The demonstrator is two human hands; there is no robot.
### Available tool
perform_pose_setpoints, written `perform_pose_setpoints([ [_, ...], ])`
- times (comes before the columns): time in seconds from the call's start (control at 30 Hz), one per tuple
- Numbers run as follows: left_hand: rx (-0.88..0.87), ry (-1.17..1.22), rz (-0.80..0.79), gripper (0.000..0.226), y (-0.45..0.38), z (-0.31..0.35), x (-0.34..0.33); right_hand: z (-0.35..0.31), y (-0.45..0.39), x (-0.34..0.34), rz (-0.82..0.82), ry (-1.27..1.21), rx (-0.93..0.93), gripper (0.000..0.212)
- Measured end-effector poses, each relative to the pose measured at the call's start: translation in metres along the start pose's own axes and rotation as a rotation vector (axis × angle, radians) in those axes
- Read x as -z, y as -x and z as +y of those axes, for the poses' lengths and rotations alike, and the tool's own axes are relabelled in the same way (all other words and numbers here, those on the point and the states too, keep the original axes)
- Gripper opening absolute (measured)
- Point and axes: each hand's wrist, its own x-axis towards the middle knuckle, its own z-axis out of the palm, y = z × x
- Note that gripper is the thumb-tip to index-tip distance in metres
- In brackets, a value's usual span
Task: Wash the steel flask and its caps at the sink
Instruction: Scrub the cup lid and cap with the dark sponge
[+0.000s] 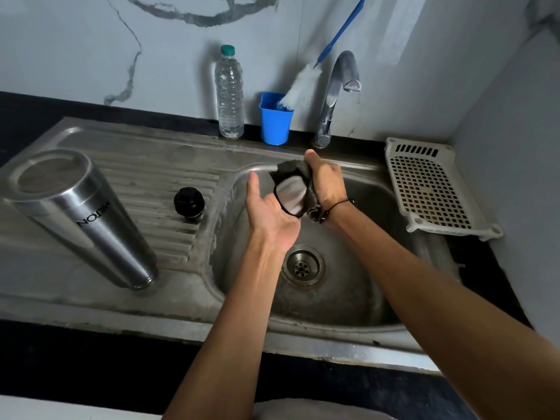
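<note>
Scrubbing outer cap over sink | left hand cradles cap, thumb straight | right hand grips scrubber against cap's far-right side | flask inverted far left, inner cap beside it

At the left of the frame my steel flask stands upside down on the draining board. The black cap sits right of it. The steel cap is at the centre.

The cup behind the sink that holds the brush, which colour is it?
Bright blue. The cup shows in the head view, beside the tap.
</note>
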Motion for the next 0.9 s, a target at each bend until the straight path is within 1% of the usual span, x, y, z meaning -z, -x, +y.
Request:
perform_pose_setpoints([
  [0.03, 0.008, -0.006, 0.000, 0.072, 0.000, -0.002, 0.000, 0.006, -0.003, 0.001, 0.015, -0.144, -0.083, 0.054],
  [0.07, 0.012, -0.018, 0.006, 0.074, 0.001, -0.003, 0.000, 0.009, -0.002, 0.002, 0.033, -0.305, -0.151, 0.052],
  [0.13, 0.028, -0.021, 0.018, 0.076, 0.002, -0.005, -0.001, 0.012, 0.002, 0.003, 0.060, -0.592, -0.274, 0.033],
  [0.2, 0.031, 0.002, 0.025, 0.078, 0.003, -0.004, 0.000, 0.021, 0.001, 0.003, 0.034, -0.847, -0.328, 0.035],
  [0.27, 0.015, 0.040, 0.032, 0.079, 0.002, 0.000, 0.001, 0.020, 0.003, 0.006, 0.007, -0.970, -0.311, 0.034],
  [0.33, -0.019, 0.062, 0.052, 0.079, 0.000, 0.009, 0.003, 0.008, 0.009, 0.009, -0.031, -1.015, -0.173, 0.033],
  [0.37, -0.034, 0.029, 0.073, 0.078, -0.003, 0.014, 0.005, 0.001, 0.012, 0.013, -0.028, -0.989, -0.069, 0.031],
  [0.4, -0.043, -0.035, 0.097, 0.077, -0.004, 0.019, 0.005, -0.004, 0.016, 0.016, -0.029, -0.893, 0.054, 0.029],
  [0.43, -0.044, -0.097, 0.106, 0.077, -0.007, 0.022, 0.006, -0.008, 0.019, 0.020, -0.037, -0.703, 0.200, 0.028],
  [0.47, -0.042, -0.164, 0.118, 0.078, -0.008, 0.024, 0.006, -0.009, 0.022, 0.023, -0.078, -0.456, 0.361, 0.031],
  [0.53, -0.012, -0.231, 0.126, 0.080, -0.008, 0.024, -0.001, -0.004, 0.030, 0.028, -0.233, 0.152, 0.701, 0.042],
  [0.57, 0.011, -0.235, 0.119, 0.081, -0.007, 0.023, -0.003, 0.000, 0.032, 0.031, -0.322, 0.506, 0.895, 0.053],
  [0.6, 0.036, -0.268, 0.127, 0.084, -0.006, 0.023, -0.005, 0.004, 0.033, 0.033, -0.401, 0.869, 1.048, 0.065],
  [0.63, 0.060, -0.306, 0.125, 0.089, -0.005, 0.023, -0.006, 0.007, 0.037, 0.033, -0.433, 1.190, 1.111, 0.077],
  [0.67, 0.072, -0.386, 0.153, 0.092, -0.004, 0.024, -0.006, 0.012, 0.041, 0.032, -0.440, 1.427, 1.086, 0.087],
  [0.7, 0.073, -0.439, 0.167, 0.094, -0.002, 0.023, -0.005, 0.017, 0.044, 0.029, -0.405, 1.555, 1.050, 0.092],
  [0.73, 0.060, -0.459, 0.163, 0.094, 0.000, 0.022, -0.007, 0.020, 0.046, 0.027, -0.344, 1.600, 1.055, 0.090],
  [0.8, 0.019, -0.488, 0.172, 0.089, 0.005, 0.019, -0.011, 0.021, 0.047, 0.020, -0.215, 1.547, 1.120, 0.081],
  [0.83, -0.004, -0.507, 0.193, 0.088, 0.005, 0.017, -0.014, 0.020, 0.045, 0.016, -0.174, 1.498, 1.112, 0.080],
  [0.9, -0.042, -0.572, 0.224, 0.094, 0.011, 0.018, -0.019, 0.010, 0.044, 0.010, -0.224, 1.448, 0.991, 0.087],
])
